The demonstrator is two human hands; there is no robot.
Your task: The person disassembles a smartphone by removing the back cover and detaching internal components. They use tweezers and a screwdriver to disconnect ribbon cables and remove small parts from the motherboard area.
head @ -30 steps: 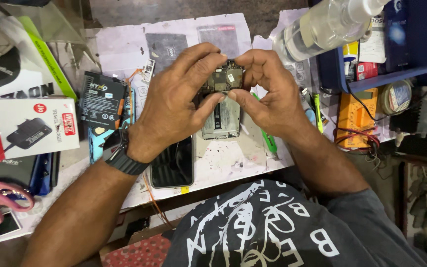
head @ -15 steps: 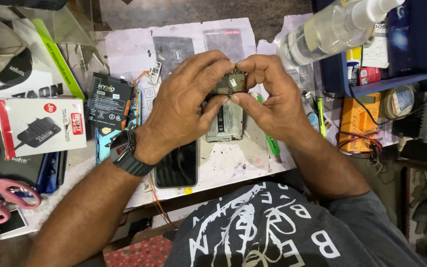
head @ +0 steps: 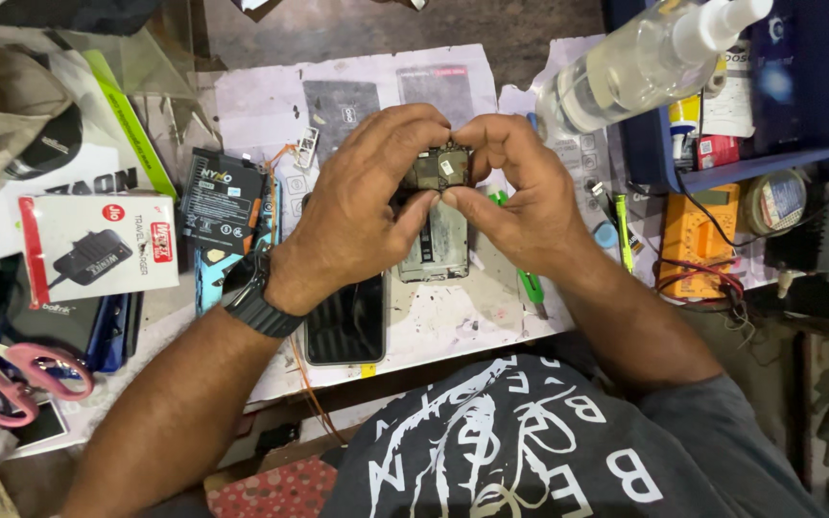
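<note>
You pinch the opened phone frame [head: 438, 206] between left hand [head: 357, 216] and right hand [head: 520, 201], apparently working on its top end, which calls for steady fingertip pressure.

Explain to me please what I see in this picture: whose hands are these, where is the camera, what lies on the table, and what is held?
No machine here: a person works with two bare hands. The one picture comes from a camera worn on the person's head, looking down. The left hand, with a dark watch on its wrist, and the right hand together pinch a small dark electronic part above an opened phone body. On the paper-covered table lie a black phone battery, a dark phone screen, a white charger box, pink scissors, an orange meter and a clear spray bottle on a blue tray.
</note>
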